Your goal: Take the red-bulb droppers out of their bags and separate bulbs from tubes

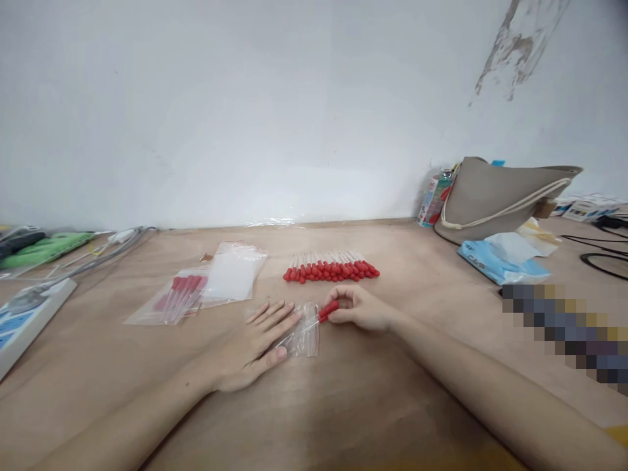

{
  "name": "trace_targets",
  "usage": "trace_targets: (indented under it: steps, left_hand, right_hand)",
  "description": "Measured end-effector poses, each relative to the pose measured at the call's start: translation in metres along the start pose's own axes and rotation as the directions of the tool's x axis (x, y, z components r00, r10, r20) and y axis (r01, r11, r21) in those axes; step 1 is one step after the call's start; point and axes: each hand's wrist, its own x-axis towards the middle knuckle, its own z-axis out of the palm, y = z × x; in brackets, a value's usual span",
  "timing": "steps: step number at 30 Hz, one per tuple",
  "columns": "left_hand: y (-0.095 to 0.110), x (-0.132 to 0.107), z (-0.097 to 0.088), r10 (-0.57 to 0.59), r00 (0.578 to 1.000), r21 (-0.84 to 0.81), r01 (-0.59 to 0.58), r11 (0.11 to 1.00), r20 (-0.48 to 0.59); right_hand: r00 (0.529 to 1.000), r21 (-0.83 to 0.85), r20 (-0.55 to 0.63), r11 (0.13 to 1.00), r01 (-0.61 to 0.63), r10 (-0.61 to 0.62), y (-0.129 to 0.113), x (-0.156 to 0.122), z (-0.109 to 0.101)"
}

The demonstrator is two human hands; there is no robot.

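I see left hand (255, 343) flat, fingers spread, on clear bag (307, 337); right hand (360, 311) pinching red-bulbed dropper (328, 311) at bag's right edge, axis left-right.

Dropper row (331, 269) lies behind the small bag (305, 337)

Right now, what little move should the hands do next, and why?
Probably the right hand should push the red-capped dropper deeper into the clear bag: its red end sticks out of the opening, and the left hand pins the bag flat.
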Motion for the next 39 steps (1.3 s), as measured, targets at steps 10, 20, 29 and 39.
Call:
trace_targets:
  steps: [10,20,29,39]
  left_hand:
    - [0.004,-0.001,-0.001,0.105,0.994,0.129,-0.102,0.986,-0.014]
    - [0.024,0.000,-0.002,0.234,0.969,-0.059,-0.230,0.971,0.078]
    - [0.015,0.001,0.001,-0.159,0.958,-0.250,0.097,0.963,-0.239]
    - [-0.015,0.015,0.007,-0.443,0.864,-0.476,0.293,0.829,-0.240]
  right_hand:
    - [0.962,0.022,-0.268,0.998,0.067,-0.058,-0.044,-0.013,-0.064]
    - [0.666,-0.806,-0.119,0.464,0.368,-0.736,-0.050,0.060,-0.026]
    - [0.910,-0.995,0.093,0.005,0.104,-0.403,-0.032,0.095,0.014]
    - [0.858,-0.997,0.059,0.011,0.076,-0.510,-0.026,0.062,0.008]
